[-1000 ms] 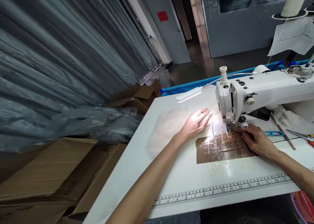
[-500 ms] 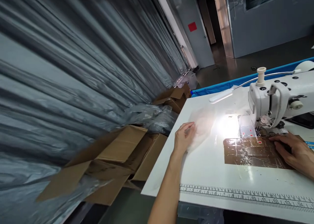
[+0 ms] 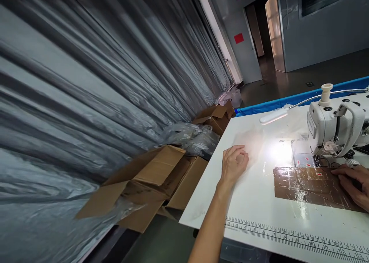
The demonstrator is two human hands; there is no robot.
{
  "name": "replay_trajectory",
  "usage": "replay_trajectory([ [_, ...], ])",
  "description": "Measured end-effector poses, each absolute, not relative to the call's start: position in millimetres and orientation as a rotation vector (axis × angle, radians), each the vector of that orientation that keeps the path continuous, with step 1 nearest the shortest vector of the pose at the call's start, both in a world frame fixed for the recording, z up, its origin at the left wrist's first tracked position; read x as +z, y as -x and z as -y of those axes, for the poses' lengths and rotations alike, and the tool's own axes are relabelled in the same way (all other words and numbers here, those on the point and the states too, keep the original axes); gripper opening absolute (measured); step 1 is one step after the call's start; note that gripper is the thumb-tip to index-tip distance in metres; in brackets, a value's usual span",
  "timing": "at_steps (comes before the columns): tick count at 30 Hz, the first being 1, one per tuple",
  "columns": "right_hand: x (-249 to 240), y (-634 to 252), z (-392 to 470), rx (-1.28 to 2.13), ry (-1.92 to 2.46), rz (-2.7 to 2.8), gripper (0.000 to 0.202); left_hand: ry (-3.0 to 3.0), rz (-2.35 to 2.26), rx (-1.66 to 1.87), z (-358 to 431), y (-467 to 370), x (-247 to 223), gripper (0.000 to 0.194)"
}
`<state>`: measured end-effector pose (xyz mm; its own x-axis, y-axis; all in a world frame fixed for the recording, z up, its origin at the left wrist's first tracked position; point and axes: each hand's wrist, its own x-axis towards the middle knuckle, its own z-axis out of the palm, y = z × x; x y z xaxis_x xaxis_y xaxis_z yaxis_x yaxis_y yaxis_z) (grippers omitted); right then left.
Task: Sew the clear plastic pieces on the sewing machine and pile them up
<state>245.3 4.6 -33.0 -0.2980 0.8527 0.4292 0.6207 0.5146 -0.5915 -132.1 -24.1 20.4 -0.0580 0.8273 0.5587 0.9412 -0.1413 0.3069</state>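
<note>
My left hand (image 3: 234, 163) is on the white table, thumb and index finger pinched at the near edge of a thin, pale pink see-through sheet (image 3: 251, 142). What its other fingers touch is hidden. Farther right, my right hand (image 3: 356, 184) lies with its index finger stretched out on a shiny brown taped board (image 3: 300, 186), close to the presser foot. Part of this hand is cut off by the frame edge. The white sewing machine (image 3: 318, 126) stands over the board's far edge, beside a metal plate (image 3: 302, 159) with small red marks.
A white lamp (image 3: 273, 116) on a bendy arm hangs behind the bright spot. Along the table's near edge runs a printed ruler (image 3: 273, 234). Open cardboard boxes (image 3: 160, 165) and clear plastic bags (image 3: 198, 140) sit left of the table, by a silver curtain (image 3: 115, 82).
The whole view has shifted, so the table and machine appear farther right. My left hand has moved slightly right over the table with the sheet. My right hand stays on the brown board.
</note>
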Motion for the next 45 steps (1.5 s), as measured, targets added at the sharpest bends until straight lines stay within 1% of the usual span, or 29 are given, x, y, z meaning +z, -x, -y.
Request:
replay_trajectory([
  [5, -32.2, -244.8, -4.4, 0.432, 1.204, 2.026, 0.033, 2.432, 1.634, -0.905, 34.8, 78.9, 11.6, 0.01],
  [7, -27.3, -244.2, -3.9, 0.465, 1.226, 2.055, 0.032, 2.708, 1.381, -0.821, 43.3, 48.8, 3.5, 0.014],
  [10, -19.7, -242.7, -3.0, 0.488, 1.239, 2.074, 0.032, 2.974, 0.927, -0.945, 56.7, 13.2, -2.5, 0.017],
  [12, -15.1, -241.5, -2.0, 0.506, 1.245, 2.068, 0.032, 3.035, 0.752, -1.115, 60.8, 4.3, -1.2, 0.027],
  [13, -12.9, -240.9, -1.5, 0.538, 1.252, 2.06, 0.033, 3.011, 0.776, -1.186, 60.3, 4.7, 0.1, 0.029],
  [15, -8.6, -240.1, -0.2, 0.593, 1.263, 2.055, 0.031, 2.826, 1.099, -1.237, 54.5, 12.3, 1.9, 0.022],
  [17, -5.1, -239.7, 0.9, 0.622, 1.26, 2.061, 0.029, 2.579, 1.554, -1.131, 45.4, 22.9, 1.6, 0.02],
  [18, -3.8, -239.8, 1.3, 0.627, 1.255, 2.062, 0.028, 2.517, 1.687, -1.062, 41.1, 27.6, 0.8, 0.019],
  [21, -1.3, -240.1, 2.1, 0.631, 1.242, 2.058, 0.029, 2.508, 1.852, -0.927, 34.0, 34.6, -1.9, 0.014],
  [23, 1.0, -239.9, 2.9, 0.642, 1.215, 2.054, 0.029, 2.536, 1.864, -0.95, 34.4, 34.1, -1.8, 0.012],
  [25, 5.5, -239.0, 5.3, 0.666, 1.159, 2.039, 0.031, 2.531, 1.886, -1.093, 37.3, 31.4, 0.7, 0.014],
  [27, 12.6, -237.1, 10.4, 0.743, 1.096, 2.034, 0.032, 2.514, 1.991, -1.31, 42.1, 26.7, 6.1, 0.016],
  [29, 21.5, -234.1, 18.3, 0.93, 1.055, 2.048, 0.034, 2.519, 2.2, -1.537, 49.2, 18.8, 14.4, 0.018],
  [31, 30.9, -229.9, 28.2, 1.193, 1.016, 2.031, 0.038, 2.598, 2.398, -1.735, 59.2, 6.9, 25.3, 0.019],
  [33, 39.1, -224.7, 38.5, 1.434, 0.922, 1.973, 0.044, 2.809, 2.407, -1.839, 70.6, -6.8, 37.8, 0.019],
  [34, 42.4, -222.2, 43.2, 1.534, 0.855, 1.943, 0.043, 2.951, 2.352, -1.775, 75.7, -12.8, 44.1, 0.016],
  [36, 46.0, -218.2, 50.4, 1.731, 0.741, 1.856, 0.03, 3.098, 2.173, -1.628, 82.2, -20.3, 55.3, 0.012],
  [37, 46.3, -217.2, 52.5, 1.827, 0.707, 1.792, 0.025, 3.092, 2.11, -1.581, 82.8, -21.0, 59.7, 0.012],
  [39, 43.6, -217.7, 53.3, 1.966, 0.705, 1.657, 0.02, 2.969, 2.073, -1.563, 78.5, -15.8, 65.5, 0.015],
  [42, 34.4, -222.7, 45.1, 2.036, 0.817, 1.562, 0.02, 2.774, 2.159, -1.515, 62.6, 1.4, 67.4, 0.023],
  [45, 25.4, -226.1, 28.7, 1.961, 0.962, 1.612, 0.025, 2.78, 2.161, -1.259, 44.1, 16.4, 64.5, 0.029],
])
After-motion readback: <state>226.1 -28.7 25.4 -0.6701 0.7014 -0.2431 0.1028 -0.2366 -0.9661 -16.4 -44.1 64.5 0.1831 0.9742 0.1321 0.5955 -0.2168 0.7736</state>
